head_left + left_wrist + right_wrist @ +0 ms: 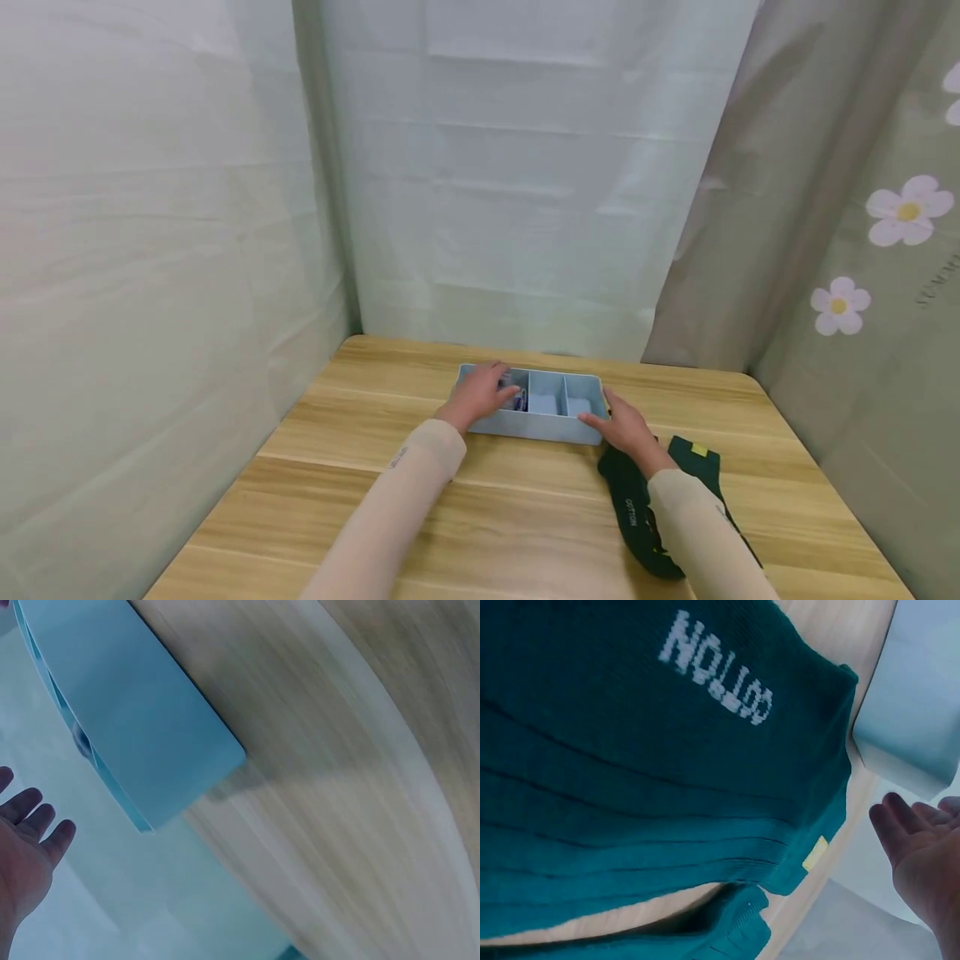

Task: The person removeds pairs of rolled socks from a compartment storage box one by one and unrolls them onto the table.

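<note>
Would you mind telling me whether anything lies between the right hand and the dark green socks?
Nothing visible does. The right hand rests at the blue tray's right corner, and the socks lie directly under its wrist on the table.

I see a smooth matt plastic tray [525, 427] on the wood-grain table [360, 467], with ribbed knitted cloth socks [630, 795] right beside that tray.

Both arms stretched forward, left hand [480, 393] fingers relaxed, right hand [626, 429] flat, fingers straight
</note>
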The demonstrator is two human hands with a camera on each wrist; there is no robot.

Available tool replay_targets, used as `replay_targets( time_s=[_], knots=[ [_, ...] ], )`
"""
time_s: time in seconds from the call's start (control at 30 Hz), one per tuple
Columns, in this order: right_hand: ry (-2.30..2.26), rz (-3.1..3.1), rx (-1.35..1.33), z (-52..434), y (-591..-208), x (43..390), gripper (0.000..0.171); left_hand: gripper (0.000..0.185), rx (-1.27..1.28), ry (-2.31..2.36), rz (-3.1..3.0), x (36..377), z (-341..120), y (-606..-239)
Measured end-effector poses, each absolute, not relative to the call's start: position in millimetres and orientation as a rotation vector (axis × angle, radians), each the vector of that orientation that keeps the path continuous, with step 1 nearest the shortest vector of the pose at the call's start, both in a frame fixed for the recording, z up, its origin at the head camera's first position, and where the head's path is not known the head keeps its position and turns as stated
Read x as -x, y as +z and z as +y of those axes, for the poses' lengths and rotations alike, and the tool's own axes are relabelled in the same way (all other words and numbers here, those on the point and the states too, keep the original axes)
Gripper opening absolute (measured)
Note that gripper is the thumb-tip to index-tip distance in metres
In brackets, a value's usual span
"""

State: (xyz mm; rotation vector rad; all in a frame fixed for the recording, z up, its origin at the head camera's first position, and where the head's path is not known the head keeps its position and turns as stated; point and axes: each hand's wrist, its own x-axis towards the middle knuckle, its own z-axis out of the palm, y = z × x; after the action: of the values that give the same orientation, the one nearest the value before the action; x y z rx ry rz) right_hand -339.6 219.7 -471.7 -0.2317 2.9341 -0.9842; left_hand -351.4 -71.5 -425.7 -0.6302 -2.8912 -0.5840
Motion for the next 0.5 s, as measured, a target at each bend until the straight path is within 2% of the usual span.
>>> replay_targets(
  time_s=[0.2,0.5],
  knots=[
    [-1.001,2.904,0.209,222.4,-472.0,337.4,0.096,0.055,0.558,-0.659,-2.885,353.6,-80.1,-424.7],
    [-1.048,2.891,0.153,214.2,-478.1,332.5,0.083,0.055,0.492,-0.815,-2.860,351.5,-80.3,-428.1]
  ],
)
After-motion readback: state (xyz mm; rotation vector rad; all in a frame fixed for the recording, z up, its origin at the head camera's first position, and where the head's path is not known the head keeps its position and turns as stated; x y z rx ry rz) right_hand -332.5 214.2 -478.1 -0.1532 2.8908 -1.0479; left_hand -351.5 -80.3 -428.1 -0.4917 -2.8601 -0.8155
